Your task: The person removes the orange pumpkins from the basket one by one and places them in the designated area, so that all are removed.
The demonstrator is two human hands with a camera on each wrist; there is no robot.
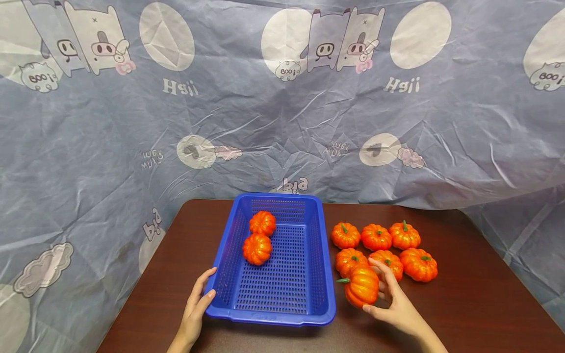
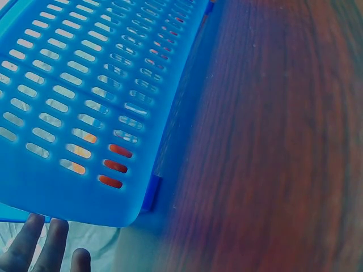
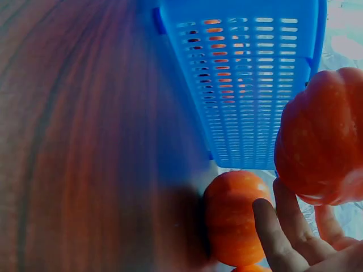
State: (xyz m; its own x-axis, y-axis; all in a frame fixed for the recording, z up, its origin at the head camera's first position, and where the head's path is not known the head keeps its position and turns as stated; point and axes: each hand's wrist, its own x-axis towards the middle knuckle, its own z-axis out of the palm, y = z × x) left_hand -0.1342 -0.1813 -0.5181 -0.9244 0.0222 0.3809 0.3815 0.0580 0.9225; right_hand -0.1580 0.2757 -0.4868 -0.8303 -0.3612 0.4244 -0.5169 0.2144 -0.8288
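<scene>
My right hand (image 1: 395, 304) holds a small orange toy pumpkin (image 1: 362, 287) with a green stem, thumb on its near side and fingers on its far side. In the right wrist view this pumpkin (image 3: 323, 139) is lifted, to the right of the blue basket. My left hand (image 1: 194, 306) touches the left rim of the blue plastic basket (image 1: 328, 294) near its front corner, fingertips against the edge. Two pumpkins lie inside the basket toward its left side, one (image 1: 263, 223) behind the other (image 1: 257, 249).
Several more pumpkins stand in two rows on the brown table (image 1: 481, 294) right of the basket, among them a back-row one (image 1: 404, 237) and a front-row one (image 1: 418, 265). A printed grey cloth (image 1: 282, 113) hangs behind the table and to its sides.
</scene>
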